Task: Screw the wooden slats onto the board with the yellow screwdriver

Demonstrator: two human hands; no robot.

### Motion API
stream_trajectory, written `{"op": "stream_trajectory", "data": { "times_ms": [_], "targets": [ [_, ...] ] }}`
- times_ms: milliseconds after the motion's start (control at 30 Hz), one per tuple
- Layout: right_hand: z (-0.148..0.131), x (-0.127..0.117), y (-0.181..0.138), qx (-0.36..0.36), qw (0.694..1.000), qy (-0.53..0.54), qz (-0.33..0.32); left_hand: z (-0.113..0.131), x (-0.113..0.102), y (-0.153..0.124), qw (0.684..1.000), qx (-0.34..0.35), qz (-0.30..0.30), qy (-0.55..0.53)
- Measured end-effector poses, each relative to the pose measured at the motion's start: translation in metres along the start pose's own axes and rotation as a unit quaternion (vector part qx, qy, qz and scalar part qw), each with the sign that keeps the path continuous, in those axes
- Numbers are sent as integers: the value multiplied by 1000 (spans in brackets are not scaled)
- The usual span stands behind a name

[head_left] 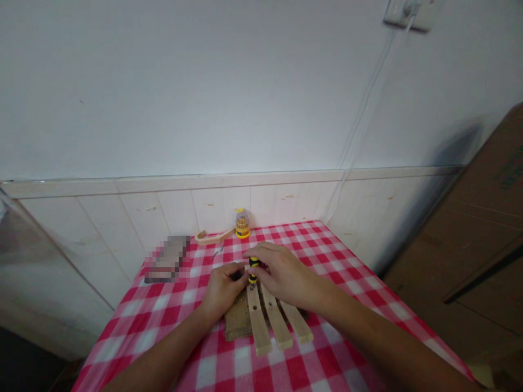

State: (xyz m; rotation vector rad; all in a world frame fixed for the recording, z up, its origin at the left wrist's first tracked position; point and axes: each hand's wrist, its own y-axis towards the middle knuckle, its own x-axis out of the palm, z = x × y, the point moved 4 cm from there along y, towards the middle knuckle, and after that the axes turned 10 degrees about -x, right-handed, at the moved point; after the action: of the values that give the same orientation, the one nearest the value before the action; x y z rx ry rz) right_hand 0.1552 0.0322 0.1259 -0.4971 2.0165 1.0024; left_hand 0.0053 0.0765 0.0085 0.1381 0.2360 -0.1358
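My right hand [275,269] is closed around a short black and yellow screwdriver [253,262], held upright. Its tip meets the leftmost wooden slat [258,321], which has a dark hole lower down. Beside the screwdriver, my left hand [226,288] has its thumb and fingers pinched at the far end of that slat; the fingertips are partly hidden. A middle slat [278,322] and a right slat [298,322] fan out alongside, their far ends hidden under my right hand. Beneath them lies a rough brown wooden board [237,321].
On the red and white checked tablecloth [212,375] stands a clear jar with yellow bits [242,224]. Left of it lies a hooked wooden piece [214,238], with a small thin metal item [218,251] nearer. A blurred-out flat object [168,261] lies at left; a large cardboard box [461,245] leans at right.
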Motion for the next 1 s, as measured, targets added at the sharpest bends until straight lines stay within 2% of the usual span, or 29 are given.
{"op": "stream_trajectory", "data": {
  "times_ms": [733, 1000],
  "targets": [
    [6, 5, 1, 11, 999, -2, 39, 2, -1, -1, 1000, -1, 5, 11],
    [0, 6, 0, 11, 999, 29, 11, 3, 0, -1, 1000, 1, -4, -2]
  ]
}}
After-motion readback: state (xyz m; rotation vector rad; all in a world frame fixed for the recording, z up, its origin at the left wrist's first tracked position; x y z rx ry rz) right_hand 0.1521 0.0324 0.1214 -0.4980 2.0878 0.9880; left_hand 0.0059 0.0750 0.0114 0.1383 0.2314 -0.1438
